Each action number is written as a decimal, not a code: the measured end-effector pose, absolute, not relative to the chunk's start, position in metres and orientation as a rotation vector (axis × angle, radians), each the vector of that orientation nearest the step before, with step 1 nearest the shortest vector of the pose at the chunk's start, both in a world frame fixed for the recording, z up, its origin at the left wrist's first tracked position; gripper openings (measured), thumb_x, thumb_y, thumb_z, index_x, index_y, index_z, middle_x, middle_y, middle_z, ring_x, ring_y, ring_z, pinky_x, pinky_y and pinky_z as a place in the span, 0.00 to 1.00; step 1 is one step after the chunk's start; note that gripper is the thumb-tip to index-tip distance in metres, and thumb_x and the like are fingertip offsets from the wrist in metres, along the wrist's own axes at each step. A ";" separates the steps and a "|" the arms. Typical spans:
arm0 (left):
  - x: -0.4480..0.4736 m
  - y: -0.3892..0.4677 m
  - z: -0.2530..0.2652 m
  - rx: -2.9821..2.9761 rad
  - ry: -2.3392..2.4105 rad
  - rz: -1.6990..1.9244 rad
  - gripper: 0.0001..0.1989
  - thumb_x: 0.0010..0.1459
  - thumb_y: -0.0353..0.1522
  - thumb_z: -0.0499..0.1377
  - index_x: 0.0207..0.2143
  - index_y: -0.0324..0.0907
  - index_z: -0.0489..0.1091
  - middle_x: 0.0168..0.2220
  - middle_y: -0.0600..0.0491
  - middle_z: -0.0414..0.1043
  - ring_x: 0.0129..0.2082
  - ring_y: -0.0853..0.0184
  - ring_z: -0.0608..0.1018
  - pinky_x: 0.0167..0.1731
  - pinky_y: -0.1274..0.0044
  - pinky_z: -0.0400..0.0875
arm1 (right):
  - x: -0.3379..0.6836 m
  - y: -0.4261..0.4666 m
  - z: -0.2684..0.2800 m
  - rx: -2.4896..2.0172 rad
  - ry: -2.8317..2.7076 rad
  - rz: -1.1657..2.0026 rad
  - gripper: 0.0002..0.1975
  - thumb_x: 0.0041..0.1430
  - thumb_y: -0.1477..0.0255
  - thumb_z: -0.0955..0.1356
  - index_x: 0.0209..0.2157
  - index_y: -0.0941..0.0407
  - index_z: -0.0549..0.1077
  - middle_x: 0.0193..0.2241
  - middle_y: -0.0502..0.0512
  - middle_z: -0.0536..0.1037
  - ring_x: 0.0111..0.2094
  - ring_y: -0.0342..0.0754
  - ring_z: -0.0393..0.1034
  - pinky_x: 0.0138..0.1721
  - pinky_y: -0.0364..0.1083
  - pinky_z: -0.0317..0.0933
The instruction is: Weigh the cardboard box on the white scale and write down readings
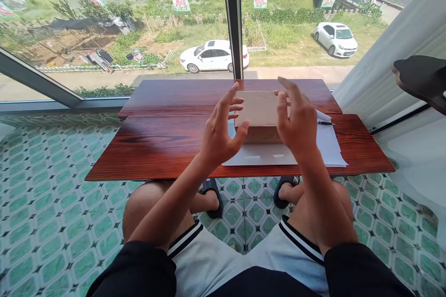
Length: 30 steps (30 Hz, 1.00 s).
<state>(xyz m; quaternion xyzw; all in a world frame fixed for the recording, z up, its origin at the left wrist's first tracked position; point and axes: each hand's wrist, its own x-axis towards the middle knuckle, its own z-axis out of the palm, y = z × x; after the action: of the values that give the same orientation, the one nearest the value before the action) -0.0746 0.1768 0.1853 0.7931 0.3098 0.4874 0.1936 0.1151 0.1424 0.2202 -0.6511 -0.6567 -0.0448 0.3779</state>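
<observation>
My left hand (221, 132) and right hand (299, 113) flank the plain box (258, 106), fingers parted and loosely curved, gripping nothing that I can see; whether they touch its sides I can't tell. The box appears to sit on white papers (331, 148) on the wooden table (167, 144). I judge it set down and unopened; what remains isn't clear.

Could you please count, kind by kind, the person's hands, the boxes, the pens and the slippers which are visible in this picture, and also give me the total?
Hands: 2, the left hand and the right hand
Boxes: 1, the tan box
Pens: 1, the dark pen
Slippers: 2, the left slipper and the right slipper
Total: 6
</observation>
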 end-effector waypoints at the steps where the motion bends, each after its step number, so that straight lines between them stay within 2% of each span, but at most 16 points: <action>1: -0.078 0.181 0.185 2.221 0.911 1.416 0.32 0.67 0.42 0.56 0.70 0.50 0.52 0.61 0.44 0.70 0.51 0.60 0.78 0.49 0.67 0.77 | 0.128 0.145 0.220 -1.657 -1.624 -0.194 0.25 0.73 0.66 0.53 0.65 0.55 0.65 0.52 0.62 0.78 0.54 0.54 0.71 0.53 0.54 0.66; 5: -0.090 0.200 0.177 2.185 1.049 1.451 0.31 0.65 0.44 0.58 0.68 0.48 0.57 0.60 0.44 0.71 0.58 0.57 0.74 0.54 0.64 0.75 | 0.178 0.157 0.214 -1.713 -1.443 -0.312 0.25 0.70 0.64 0.57 0.62 0.58 0.67 0.54 0.65 0.76 0.57 0.56 0.69 0.58 0.57 0.64; 9: -0.093 0.213 0.165 2.018 1.136 1.261 0.39 0.61 0.53 0.60 0.67 0.43 0.59 0.64 0.39 0.67 0.63 0.52 0.70 0.59 0.59 0.71 | 0.200 0.161 0.201 -1.912 -1.391 -0.199 0.30 0.70 0.58 0.57 0.61 0.64 0.69 0.57 0.72 0.74 0.60 0.61 0.68 0.61 0.60 0.61; 13: -0.090 0.216 0.160 1.826 1.160 1.008 0.51 0.55 0.61 0.60 0.69 0.36 0.56 0.68 0.31 0.59 0.67 0.47 0.66 0.63 0.57 0.66 | 0.203 0.160 0.194 -2.116 -1.407 -0.007 0.35 0.70 0.54 0.56 0.62 0.67 0.69 0.57 0.76 0.74 0.59 0.65 0.69 0.59 0.63 0.61; 18: -0.083 0.212 0.163 1.793 1.179 0.836 0.60 0.50 0.61 0.64 0.72 0.35 0.49 0.71 0.30 0.52 0.69 0.44 0.62 0.62 0.57 0.67 | 0.208 0.160 0.192 -2.231 -1.413 0.071 0.39 0.70 0.48 0.52 0.56 0.63 0.76 0.49 0.75 0.79 0.54 0.68 0.72 0.55 0.63 0.62; 23: -0.081 0.211 0.161 1.817 1.189 0.755 0.63 0.50 0.59 0.65 0.74 0.37 0.39 0.69 0.32 0.59 0.67 0.44 0.66 0.58 0.58 0.71 | 0.210 0.159 0.190 -2.260 -1.439 0.145 0.44 0.68 0.42 0.49 0.55 0.61 0.76 0.47 0.75 0.79 0.52 0.69 0.72 0.54 0.62 0.60; 30: -0.081 0.212 0.157 1.890 1.215 0.762 0.55 0.56 0.65 0.54 0.73 0.38 0.47 0.65 0.34 0.66 0.65 0.45 0.70 0.61 0.55 0.65 | 0.209 0.159 0.186 -2.216 -1.450 0.163 0.45 0.67 0.40 0.48 0.48 0.61 0.78 0.43 0.74 0.79 0.53 0.68 0.71 0.55 0.61 0.59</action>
<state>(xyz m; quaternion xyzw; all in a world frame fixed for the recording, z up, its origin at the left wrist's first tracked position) -0.0814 0.2125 0.1565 0.7384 0.4747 0.2976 0.3754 0.2087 0.1585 0.1858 -0.8104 -0.5304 0.0596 0.2415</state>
